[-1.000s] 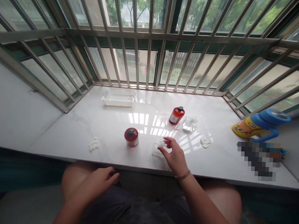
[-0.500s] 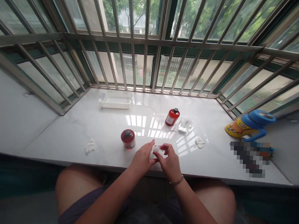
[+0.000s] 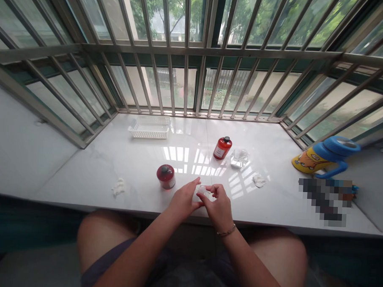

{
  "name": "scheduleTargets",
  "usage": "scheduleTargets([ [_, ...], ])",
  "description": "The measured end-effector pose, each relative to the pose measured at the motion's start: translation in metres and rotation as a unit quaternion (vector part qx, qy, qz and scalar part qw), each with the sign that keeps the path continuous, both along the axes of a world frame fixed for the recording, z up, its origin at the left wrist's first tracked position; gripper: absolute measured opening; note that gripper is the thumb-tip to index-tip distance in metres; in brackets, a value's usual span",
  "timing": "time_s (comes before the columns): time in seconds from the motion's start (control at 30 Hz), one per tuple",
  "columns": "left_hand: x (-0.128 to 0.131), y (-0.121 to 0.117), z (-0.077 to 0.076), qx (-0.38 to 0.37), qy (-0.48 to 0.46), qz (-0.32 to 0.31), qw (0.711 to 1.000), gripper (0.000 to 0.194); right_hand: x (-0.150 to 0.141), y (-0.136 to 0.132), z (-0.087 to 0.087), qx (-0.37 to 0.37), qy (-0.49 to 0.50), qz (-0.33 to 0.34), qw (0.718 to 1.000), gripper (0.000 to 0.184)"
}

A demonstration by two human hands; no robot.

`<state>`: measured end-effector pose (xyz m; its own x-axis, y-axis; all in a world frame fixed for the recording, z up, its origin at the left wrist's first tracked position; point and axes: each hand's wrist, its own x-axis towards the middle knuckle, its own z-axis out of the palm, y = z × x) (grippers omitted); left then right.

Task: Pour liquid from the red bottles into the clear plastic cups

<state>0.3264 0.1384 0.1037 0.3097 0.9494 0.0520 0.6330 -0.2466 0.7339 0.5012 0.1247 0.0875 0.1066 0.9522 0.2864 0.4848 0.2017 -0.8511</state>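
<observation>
Both hands meeting over the near edge of the tabletop [image 3: 121, 157], at its centre. Left hand [image 3: 184, 200] and right hand [image 3: 219, 208] both pinched on a small clear packet [image 3: 203, 192], held between the fingertips just above the surface. Left thumb raised along the packet's left side; right fingers curled over its right side. Contents of the packet too small to tell. Bracelet [image 3: 226, 233] on the right wrist.

Red jar [image 3: 166, 176] with dark lid, upright, just left of and behind the left hand, apart from it. Red bottle [image 3: 222, 147] with black cap, upright, farther back, right of centre. Clear wrapper [image 3: 239, 158] lying just beside the bottle, on its right. White wad [image 3: 259, 180] on the surface right of the hands, near them. Second white wad [image 3: 119, 186] well to the left, near the front edge. White basket [image 3: 149, 128] at the back left, close to the window bars [image 3: 184, 75]. Blue-and-yellow jug [image 3: 326, 157] lying on its side at the far right, well apart from the hands. Blurred patch in front of the jug, not readable.
</observation>
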Motion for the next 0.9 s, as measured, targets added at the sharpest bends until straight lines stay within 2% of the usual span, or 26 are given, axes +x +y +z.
scheduleTargets([
  [0.13, 0.0, -0.002, -0.001, 0.006, -0.003, 0.005, 1.0, 0.086, -0.003, 0.0, -0.001, 0.032, -0.026, -0.015, 0.999, 0.042],
  [0.27, -0.002, -0.002, 0.001, -0.006, -0.003, 0.001, 1.0, 0.089, -0.001, 0.004, 0.0, 0.0, -0.016, -0.02, 1.0, 0.05],
  [0.47, -0.005, 0.0, 0.004, -0.018, -0.001, -0.018, 1.0, 0.093, 0.013, 0.013, 0.002, -0.04, 0.02, 0.06, 0.997, 0.05],
  [0.73, -0.008, -0.001, 0.006, -0.039, -0.032, -0.026, 0.998, 0.097, 0.025, 0.018, 0.009, -0.065, 0.037, 0.169, 0.983, 0.038],
  [0.8, -0.007, -0.001, 0.007, -0.034, -0.037, -0.019, 0.999, 0.096, 0.024, 0.015, 0.008, -0.057, 0.037, 0.162, 0.985, 0.042],
  [0.9, -0.006, -0.003, 0.007, -0.032, -0.051, -0.015, 0.998, 0.094, 0.021, 0.008, 0.002, -0.047, 0.055, 0.115, 0.991, 0.048],
])
